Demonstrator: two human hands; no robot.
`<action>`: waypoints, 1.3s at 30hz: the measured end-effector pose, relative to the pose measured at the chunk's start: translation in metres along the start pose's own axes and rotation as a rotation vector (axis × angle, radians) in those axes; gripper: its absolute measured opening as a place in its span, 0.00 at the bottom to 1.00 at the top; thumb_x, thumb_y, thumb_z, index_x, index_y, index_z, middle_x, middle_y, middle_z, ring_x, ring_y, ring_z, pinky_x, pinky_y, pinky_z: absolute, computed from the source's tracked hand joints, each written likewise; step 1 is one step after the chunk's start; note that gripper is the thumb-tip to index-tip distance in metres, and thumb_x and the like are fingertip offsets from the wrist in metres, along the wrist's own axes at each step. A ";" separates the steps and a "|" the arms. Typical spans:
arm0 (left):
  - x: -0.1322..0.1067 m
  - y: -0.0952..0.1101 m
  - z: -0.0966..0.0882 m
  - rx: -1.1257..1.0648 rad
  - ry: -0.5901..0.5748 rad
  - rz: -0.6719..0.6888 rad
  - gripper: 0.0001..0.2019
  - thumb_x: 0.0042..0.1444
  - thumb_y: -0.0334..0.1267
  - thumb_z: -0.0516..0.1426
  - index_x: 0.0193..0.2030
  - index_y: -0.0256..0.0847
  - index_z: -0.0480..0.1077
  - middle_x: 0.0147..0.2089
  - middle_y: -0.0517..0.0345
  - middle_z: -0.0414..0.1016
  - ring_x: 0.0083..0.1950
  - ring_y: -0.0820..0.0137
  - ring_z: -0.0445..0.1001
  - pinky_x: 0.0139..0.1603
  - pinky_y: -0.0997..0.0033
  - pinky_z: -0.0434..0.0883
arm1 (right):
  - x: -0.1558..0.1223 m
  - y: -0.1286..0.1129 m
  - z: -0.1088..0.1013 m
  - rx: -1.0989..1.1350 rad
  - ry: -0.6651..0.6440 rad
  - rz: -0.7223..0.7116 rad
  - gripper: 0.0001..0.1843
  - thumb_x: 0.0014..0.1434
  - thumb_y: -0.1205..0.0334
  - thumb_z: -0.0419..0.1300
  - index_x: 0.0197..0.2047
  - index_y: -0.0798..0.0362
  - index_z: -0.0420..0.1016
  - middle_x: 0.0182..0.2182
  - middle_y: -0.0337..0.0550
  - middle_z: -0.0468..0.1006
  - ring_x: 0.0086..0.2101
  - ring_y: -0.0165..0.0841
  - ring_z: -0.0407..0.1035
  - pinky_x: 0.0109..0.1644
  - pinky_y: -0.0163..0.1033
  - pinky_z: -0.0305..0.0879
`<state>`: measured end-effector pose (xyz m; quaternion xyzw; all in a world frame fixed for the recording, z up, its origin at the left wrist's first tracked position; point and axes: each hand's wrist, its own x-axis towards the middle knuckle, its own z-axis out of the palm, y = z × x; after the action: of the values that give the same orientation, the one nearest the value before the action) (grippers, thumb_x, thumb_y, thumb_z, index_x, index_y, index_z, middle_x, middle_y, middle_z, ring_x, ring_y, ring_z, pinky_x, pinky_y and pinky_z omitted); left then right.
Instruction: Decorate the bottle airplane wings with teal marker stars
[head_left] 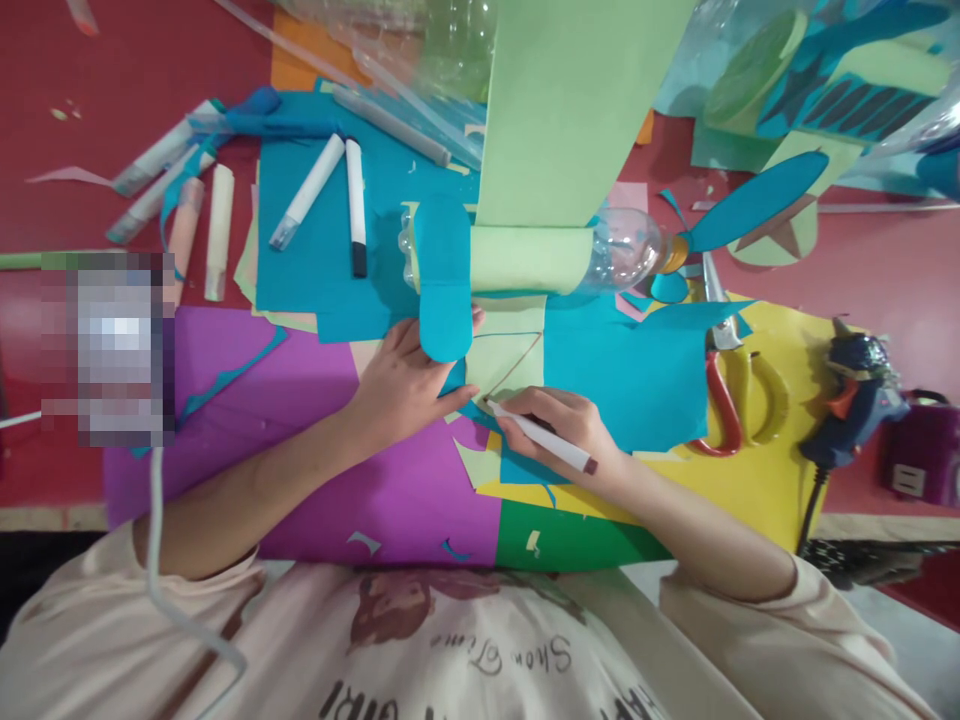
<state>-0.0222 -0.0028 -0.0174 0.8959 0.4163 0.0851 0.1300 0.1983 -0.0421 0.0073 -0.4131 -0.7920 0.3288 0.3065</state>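
Observation:
A brown-capped marker [551, 440] is pinched in my right hand [581, 420]. Its tip touches a small pale green paper piece [510, 350], at the lower end of a slanted brown line. My left hand [401, 385] lies flat with fingers apart at the left edge of that piece, partly hidden by a rounded blue paper strip [445, 290]. Just beyond both hands, a clear plastic bottle [630, 250] lies on its side, wrapped in pale green paper. A long pale green strip [570, 100] extends away from it, and blue paper blades [765, 200] sit at its orange cap.
Scissors [724, 400] and a blue glue gun [851, 400] lie to the right on yellow sheet [780, 480]. Several markers [307, 190] rest at the far left. Purple sheet [315, 500] and paper scraps cover the near side. A pixelated patch hides something at left.

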 end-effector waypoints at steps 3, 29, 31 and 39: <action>0.000 -0.001 0.000 -0.006 0.008 0.004 0.38 0.68 0.50 0.51 0.76 0.39 0.38 0.70 0.41 0.62 0.68 0.48 0.64 0.66 0.51 0.60 | 0.000 0.000 0.001 0.010 -0.015 -0.016 0.06 0.65 0.62 0.56 0.36 0.51 0.72 0.26 0.42 0.81 0.26 0.29 0.75 0.28 0.32 0.68; 0.010 -0.003 -0.001 -0.067 -0.016 -0.060 0.25 0.71 0.46 0.47 0.71 0.42 0.56 0.67 0.45 0.67 0.66 0.50 0.66 0.62 0.50 0.65 | 0.028 0.032 -0.025 0.376 0.241 0.301 0.15 0.59 0.47 0.64 0.41 0.50 0.79 0.31 0.40 0.81 0.28 0.30 0.73 0.29 0.35 0.69; 0.012 -0.003 -0.001 -0.094 -0.006 -0.080 0.25 0.71 0.47 0.47 0.72 0.43 0.56 0.66 0.45 0.69 0.67 0.51 0.65 0.62 0.51 0.65 | 0.029 0.035 -0.020 0.365 0.267 0.263 0.13 0.59 0.49 0.65 0.39 0.50 0.78 0.30 0.39 0.80 0.27 0.29 0.72 0.28 0.34 0.68; 0.016 -0.005 -0.002 -0.135 -0.003 -0.106 0.29 0.69 0.47 0.50 0.74 0.44 0.49 0.65 0.44 0.68 0.66 0.50 0.66 0.65 0.48 0.62 | 0.030 0.041 -0.015 0.232 0.255 0.232 0.12 0.61 0.51 0.63 0.42 0.50 0.78 0.37 0.43 0.83 0.36 0.34 0.77 0.38 0.38 0.74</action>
<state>-0.0160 0.0131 -0.0167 0.8618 0.4564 0.1046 0.1949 0.2144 0.0057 -0.0086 -0.5019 -0.6508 0.3959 0.4097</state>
